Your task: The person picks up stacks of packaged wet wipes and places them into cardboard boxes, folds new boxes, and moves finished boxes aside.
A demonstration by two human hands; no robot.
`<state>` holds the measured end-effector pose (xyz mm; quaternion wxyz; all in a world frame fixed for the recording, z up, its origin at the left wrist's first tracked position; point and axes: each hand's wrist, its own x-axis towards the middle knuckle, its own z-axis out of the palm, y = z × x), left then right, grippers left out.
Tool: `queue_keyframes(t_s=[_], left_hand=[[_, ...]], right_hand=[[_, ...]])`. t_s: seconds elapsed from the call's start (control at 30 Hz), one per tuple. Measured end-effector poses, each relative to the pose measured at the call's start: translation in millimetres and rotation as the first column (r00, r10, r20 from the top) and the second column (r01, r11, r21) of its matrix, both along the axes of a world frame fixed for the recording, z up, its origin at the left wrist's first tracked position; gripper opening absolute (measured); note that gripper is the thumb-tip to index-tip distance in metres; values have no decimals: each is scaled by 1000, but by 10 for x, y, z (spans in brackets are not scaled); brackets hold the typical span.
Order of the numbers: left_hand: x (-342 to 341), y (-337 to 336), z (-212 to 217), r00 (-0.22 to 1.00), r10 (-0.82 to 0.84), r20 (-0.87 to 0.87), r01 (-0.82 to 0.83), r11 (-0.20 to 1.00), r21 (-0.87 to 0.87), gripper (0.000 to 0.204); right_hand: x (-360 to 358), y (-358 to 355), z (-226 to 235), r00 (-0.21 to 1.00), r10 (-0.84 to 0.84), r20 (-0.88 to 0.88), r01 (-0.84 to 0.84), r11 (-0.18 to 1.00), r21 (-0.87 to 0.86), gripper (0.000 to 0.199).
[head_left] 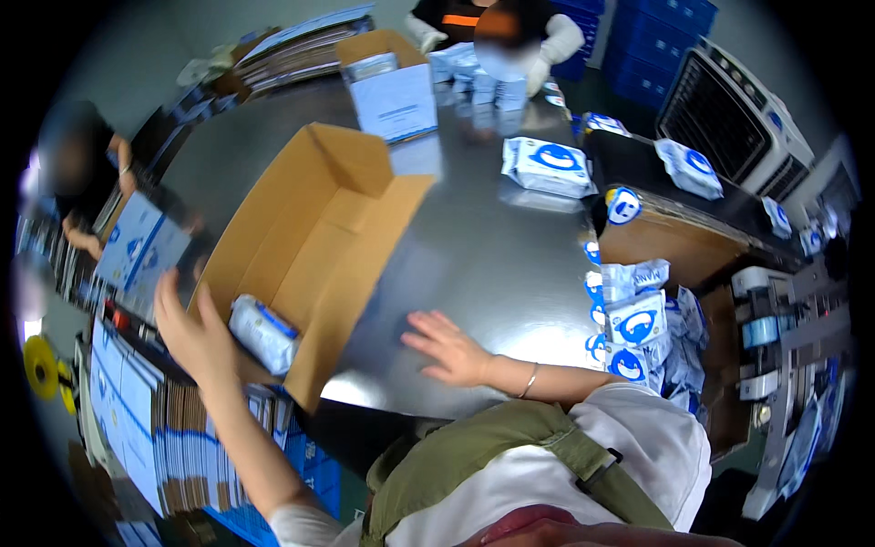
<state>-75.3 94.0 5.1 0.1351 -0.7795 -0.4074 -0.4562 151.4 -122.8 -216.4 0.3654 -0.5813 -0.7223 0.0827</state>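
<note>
An open brown cardboard box (301, 228) stands on the metal table, its inside facing up. One white-and-blue soft pack of wipes (262, 335) lies in its near end. My left hand (196, 335) is at the box's near left side, beside the pack, fingers stretched and thumb apart; whether it touches the cardboard I cannot tell. To the right of the box, my right hand (451, 351) hovers low over or rests on the tabletop, fingers spread and holding nothing. A pack of wipes (549, 168) sits farther off, near the table's right edge.
Many packs (638, 328) fill a carton at my right, beside a black conveyor belt (638, 164). Flattened cartons (182, 438) are stacked at lower left. A filled white box (392, 96) stands at the far side, near a co-worker (456, 23). Another person (87, 173) handles a box at left.
</note>
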Motion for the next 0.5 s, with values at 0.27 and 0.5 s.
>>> queue_keyframes(t_s=[0.27, 0.5], left_hand=[[1002, -1677, -2019, 748, -609, -263, 331, 686, -648, 45], [955, -1465, -2282, 755, -648, -99, 375, 552, -745, 54]], right_hand=[[2366, -420, 757, 375, -866, 330, 802, 482, 353, 86], [4284, -678, 1438, 114, -732, 672, 973, 220, 75, 104]])
